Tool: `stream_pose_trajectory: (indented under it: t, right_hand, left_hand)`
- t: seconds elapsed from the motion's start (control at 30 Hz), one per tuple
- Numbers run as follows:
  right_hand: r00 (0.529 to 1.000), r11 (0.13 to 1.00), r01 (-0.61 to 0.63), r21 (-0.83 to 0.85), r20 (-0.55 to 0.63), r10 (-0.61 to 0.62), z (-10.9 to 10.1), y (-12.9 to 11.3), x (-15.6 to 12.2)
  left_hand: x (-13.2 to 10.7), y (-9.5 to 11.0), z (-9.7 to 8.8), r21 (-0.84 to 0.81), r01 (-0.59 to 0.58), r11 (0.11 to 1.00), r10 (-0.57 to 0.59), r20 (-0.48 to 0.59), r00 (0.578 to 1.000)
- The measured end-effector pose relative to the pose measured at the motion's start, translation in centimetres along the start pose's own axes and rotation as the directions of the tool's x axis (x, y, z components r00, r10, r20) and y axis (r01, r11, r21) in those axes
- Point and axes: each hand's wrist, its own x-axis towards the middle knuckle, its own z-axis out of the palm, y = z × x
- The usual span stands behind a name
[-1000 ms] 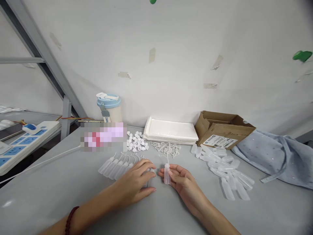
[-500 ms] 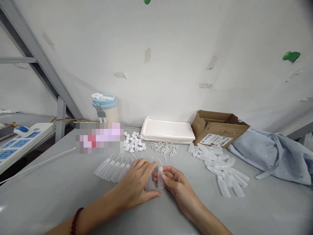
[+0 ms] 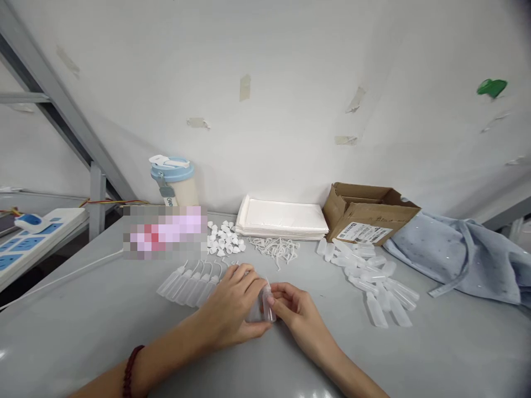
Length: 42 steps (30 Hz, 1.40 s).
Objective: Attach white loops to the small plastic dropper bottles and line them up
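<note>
Small translucent plastic squeeze bottles point(image 3: 188, 287) with thin white strap pieces at their necks lie side by side in a slanted row. My left hand point(image 3: 232, 304) curves over the right end of this row, its fingers and thumb around bottles point(image 3: 254, 314) that are partly hidden. My right hand point(image 3: 296, 309) pinches one small squeeze bottle point(image 3: 269, 310) between thumb and fingers, right against the bottles in my left hand. Its neck is mostly covered by my fingers.
Loose white caps point(image 3: 224, 240) and white strap pieces point(image 3: 276, 250) lie behind my hands. A pile of bottles point(image 3: 375, 279) is at right. Farther back are white padded envelopes point(image 3: 282, 215), a cardboard box point(image 3: 373, 213), blue cloth point(image 3: 452, 254) and a cup point(image 3: 185, 188). A power strip point(image 3: 33, 240) is at left.
My right hand has brought its bottle slightly left and down, closer to my left hand's fingers. My left hand stays around the row's end. The view has shifted slightly.
</note>
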Motion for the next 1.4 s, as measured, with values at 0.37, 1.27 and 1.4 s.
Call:
stream_pose_trajectory:
  t: [0.37,1.27,1.4]
  right_hand:
    - [0.987,0.868,0.118,-0.482,-0.039,-0.156,0.0,0.1,-0.4]
    - [0.938,0.626,0.330,-0.706,0.167,-0.305,-0.3,0.7,-1.2]
    - [0.939,0.661,0.332,-0.673,0.171,-0.298,-0.5,0.4,-1.0]
  left_hand:
    - [0.5,0.4,-0.8,0.056,-0.019,0.998,0.012,0.120,0.993]
    - [-0.6,0.2,-1.7,0.093,-0.004,0.996,-0.015,0.197,0.980]
    - [-0.9,-0.2,-1.7,0.066,-0.006,0.998,-0.006,0.185,0.983]
